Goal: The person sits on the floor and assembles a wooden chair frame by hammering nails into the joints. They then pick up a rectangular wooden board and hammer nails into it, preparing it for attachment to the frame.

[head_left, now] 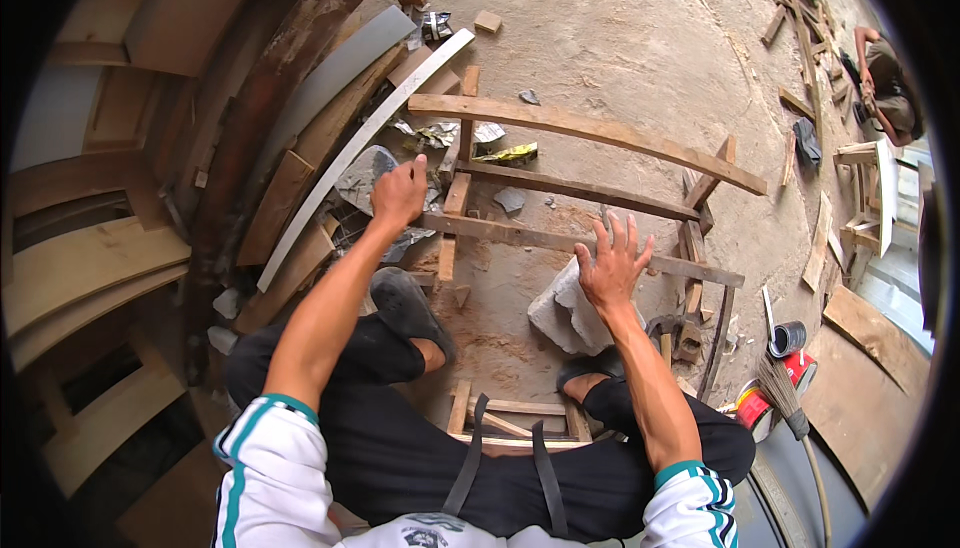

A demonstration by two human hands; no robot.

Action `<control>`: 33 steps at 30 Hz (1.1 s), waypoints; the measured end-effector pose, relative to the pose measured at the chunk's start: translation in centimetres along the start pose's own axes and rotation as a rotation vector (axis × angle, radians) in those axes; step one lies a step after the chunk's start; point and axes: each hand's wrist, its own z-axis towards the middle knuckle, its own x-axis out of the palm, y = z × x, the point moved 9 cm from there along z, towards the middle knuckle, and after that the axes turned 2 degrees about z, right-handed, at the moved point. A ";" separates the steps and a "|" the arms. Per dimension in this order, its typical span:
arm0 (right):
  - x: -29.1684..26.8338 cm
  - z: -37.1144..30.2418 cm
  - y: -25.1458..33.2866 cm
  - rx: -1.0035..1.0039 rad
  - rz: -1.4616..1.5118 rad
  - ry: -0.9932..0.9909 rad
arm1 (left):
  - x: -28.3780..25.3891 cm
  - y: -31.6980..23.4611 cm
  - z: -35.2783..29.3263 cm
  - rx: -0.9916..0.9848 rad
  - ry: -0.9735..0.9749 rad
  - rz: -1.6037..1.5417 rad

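Left hand curled, any hold unclear — right hand spread wide at the wooden frame.

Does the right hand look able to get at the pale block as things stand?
Probably yes: the right hand is spread at the near rail, and the pale block lies close by on its left, with that block's left side uncovered.

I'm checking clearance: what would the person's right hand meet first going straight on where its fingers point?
Probably the dark middle rail of the wooden frame, just beyond the right hand's fingertips. Depth is unclear, so it might pass above.
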 end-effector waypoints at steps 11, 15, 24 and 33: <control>-5.9 -2.2 0.7 0.463 -0.061 0.402 | 0.9 -0.7 -4.2 0.142 0.587 0.370; -12.3 -10.1 3.1 0.730 0.146 0.414 | -1.1 -0.2 -7.5 0.461 0.536 0.366; -32.4 -29.2 10.6 1.235 0.415 -0.022 | -14.1 8.9 -14.0 0.191 0.678 -0.099; -38.3 -32.6 16.8 1.462 0.814 -0.289 | -23.9 26.2 -18.5 0.033 0.815 0.419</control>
